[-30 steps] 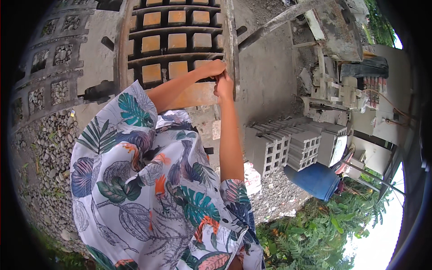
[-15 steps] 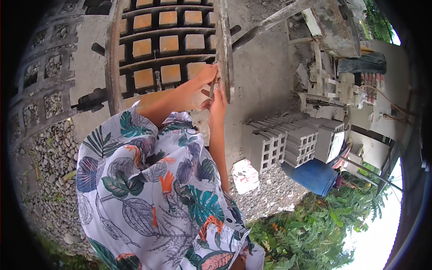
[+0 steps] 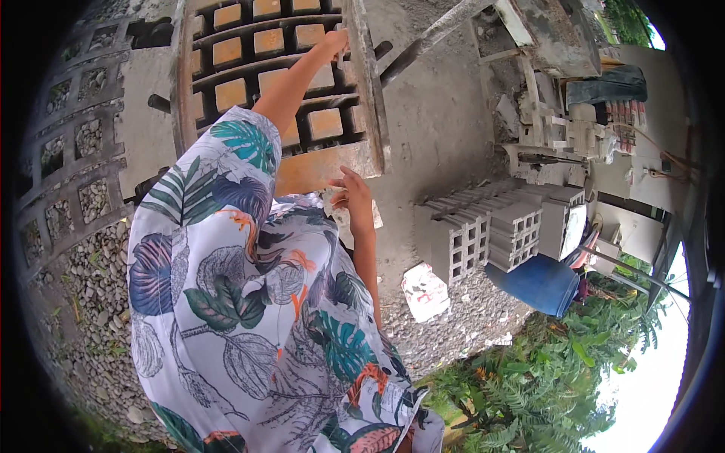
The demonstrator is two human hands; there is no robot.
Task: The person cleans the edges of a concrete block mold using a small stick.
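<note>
A long mould [image 3: 311, 175] with a rusty orange end plate lies ahead of me. Rows of square orange-topped cores [image 3: 230, 93] stand in it, split by dark curved dividers [image 3: 264, 60]. My left hand [image 3: 337, 42] reaches over these to the mould's right side wall [image 3: 368, 83]. Its fingers are closed by the inner edge of that wall; whatever they grip is too small to make out. Just off the near end of the mould, my right hand [image 3: 355, 198] has its fingers apart and holds nothing.
Hollow grey blocks [image 3: 483, 234] are stacked to the right, beside a blue barrel [image 3: 535, 285] and a white sack [image 3: 425, 292]. A pole [image 3: 438, 39] slants off the mould's right side. Left lie a concrete lattice [image 3: 91, 136] and loose pebbles [image 3: 83, 302].
Both hands were together on a short bar at the mould's near right corner. My left hand has moved away along the right wall; my right hand has come off and opened, slightly lower.
</note>
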